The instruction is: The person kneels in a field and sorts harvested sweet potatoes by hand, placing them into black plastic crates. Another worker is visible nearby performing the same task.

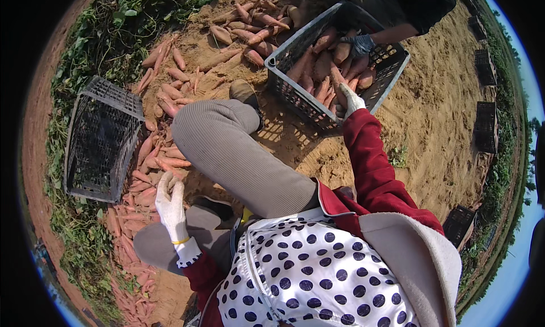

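My left hand (170,203), in a white knit glove, hangs over the pile of sweet potatoes (170,161) beside my knee, fingers loosely bent and apart, with nothing seen in it. Inside the near right edge of a black plastic crate (294,90), my right hand (352,102), also white-gloved, grips a long sweet potato (337,77). The crate stands on the soil and holds many sweet potatoes (322,67). A co-worker's hand in a grey-blue glove (361,44) rests on sweet potatoes in the same crate.
An empty black crate (102,143) lies tilted on vines (81,224) at the left. Sweet potatoes (264,24) lie heaped beyond my foot (245,94). Several dark crates (486,126) line the far right. The co-worker's arm (396,33) reaches in from the top.
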Demonstrator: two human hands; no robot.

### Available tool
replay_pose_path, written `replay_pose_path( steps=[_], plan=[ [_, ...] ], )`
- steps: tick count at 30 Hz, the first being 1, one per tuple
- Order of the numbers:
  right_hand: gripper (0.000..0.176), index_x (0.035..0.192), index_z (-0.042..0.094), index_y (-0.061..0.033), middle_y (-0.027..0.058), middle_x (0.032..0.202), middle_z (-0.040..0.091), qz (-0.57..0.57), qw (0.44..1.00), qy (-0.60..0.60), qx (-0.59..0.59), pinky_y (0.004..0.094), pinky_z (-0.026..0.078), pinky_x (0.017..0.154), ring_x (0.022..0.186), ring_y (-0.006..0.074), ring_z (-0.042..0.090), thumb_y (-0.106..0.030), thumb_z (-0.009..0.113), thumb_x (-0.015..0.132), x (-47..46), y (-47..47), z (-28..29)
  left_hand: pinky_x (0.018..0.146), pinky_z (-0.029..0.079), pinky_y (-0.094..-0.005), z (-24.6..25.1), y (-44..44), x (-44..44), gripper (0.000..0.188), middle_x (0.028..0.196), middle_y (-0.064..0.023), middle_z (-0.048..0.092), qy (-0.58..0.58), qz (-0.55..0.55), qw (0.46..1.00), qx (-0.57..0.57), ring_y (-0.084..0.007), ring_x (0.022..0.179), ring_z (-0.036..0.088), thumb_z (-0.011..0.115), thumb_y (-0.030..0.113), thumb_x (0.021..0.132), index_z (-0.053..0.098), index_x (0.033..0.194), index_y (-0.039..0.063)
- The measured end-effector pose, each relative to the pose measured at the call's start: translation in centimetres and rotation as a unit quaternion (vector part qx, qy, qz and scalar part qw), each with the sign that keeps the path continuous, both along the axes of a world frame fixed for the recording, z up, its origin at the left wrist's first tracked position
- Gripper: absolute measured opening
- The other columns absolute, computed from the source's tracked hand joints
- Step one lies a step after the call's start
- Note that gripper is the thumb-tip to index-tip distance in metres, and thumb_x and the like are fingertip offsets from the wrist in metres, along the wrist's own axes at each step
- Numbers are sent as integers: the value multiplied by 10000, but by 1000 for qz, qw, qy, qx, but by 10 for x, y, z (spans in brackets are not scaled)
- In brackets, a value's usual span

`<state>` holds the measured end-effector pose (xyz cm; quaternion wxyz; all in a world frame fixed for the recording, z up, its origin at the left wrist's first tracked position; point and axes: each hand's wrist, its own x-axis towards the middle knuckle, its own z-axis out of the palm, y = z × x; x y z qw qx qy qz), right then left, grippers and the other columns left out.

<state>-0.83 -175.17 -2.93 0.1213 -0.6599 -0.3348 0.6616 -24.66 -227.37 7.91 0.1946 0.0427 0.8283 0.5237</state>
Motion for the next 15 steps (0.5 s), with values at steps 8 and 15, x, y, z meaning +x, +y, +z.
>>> replay_pose_path(
  steps=[8, 15],
  plan=[
    [624, 994, 649, -92, 95, 814, 633, 43, 997, 16, -54, 530, 521, 611, 711, 351, 617, -696, 717, 852, -2, 34, -60, 983, 530, -317, -44, -6, 3, 497, 1276, -179, 681, -38, -18, 999, -31, -213, 1144, 661, 685, 71, 949, 558, 1417, -42],
    [606, 1375, 587, -77, 83, 1204, 675, 77, 993, 8, -88, 480, 555, 890, 1057, 295, 634, -505, 703, 961, 25, 71, -123, 1024, 512, -392, -100, -12, -9, 567, 1282, -217, 698, -19, -34, 990, -133, -336, 1194, 672, 715, 270, 902, 600, 1395, 16]
  ],
)
